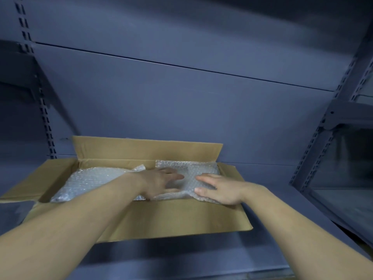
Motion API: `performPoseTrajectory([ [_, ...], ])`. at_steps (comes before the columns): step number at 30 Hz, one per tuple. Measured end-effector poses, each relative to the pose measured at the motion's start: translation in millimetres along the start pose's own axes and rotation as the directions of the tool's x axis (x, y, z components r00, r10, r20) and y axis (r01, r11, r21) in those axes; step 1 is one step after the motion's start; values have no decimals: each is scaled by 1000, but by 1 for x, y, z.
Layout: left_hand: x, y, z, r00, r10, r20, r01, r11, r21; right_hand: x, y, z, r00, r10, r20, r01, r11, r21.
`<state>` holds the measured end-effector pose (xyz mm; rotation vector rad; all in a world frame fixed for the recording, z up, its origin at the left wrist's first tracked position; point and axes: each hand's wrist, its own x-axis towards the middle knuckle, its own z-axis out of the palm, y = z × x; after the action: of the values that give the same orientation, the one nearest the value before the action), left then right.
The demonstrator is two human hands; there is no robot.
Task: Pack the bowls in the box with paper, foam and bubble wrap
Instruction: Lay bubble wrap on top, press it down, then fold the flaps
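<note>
On a blue metal shelf [262, 259], bubble wrap [90, 180] inside an open cardboard box [171, 219] is pressed flat by the left hand [161, 183] and right hand [220, 189], fingers straight.

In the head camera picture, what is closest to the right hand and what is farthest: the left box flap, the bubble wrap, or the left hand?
1. bubble wrap: under the right hand, touching it.
2. left hand: just beside it, on the same wrap.
3. left box flap: far off to the left, folded outward.
</note>
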<state>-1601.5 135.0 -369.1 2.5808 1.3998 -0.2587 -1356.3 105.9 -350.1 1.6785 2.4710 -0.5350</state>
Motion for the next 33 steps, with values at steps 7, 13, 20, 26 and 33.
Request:
performPoseTrajectory([
  [7,2,-4,4,1000,-6,-30,9,992,127,12,-4,-14,1000,-10,20,11,998,-64],
  [13,1,6,-2,973,104,-204,-120,991,-64,12,-12,-29,991,-70,-112,74,997,33],
  [20,2,14,-7,997,71,-8,-71,995,-73,7,-15,-34,991,13,133,-9,999,-33],
  [26,11,12,-1,997,60,-54,-57,997,58,15,-9,-21,996,28,81,-23,997,-67],
  [33,16,-12,-4,904,-150,-400,135,989,-64,27,7,-17,901,76,-427,-151,978,-145],
])
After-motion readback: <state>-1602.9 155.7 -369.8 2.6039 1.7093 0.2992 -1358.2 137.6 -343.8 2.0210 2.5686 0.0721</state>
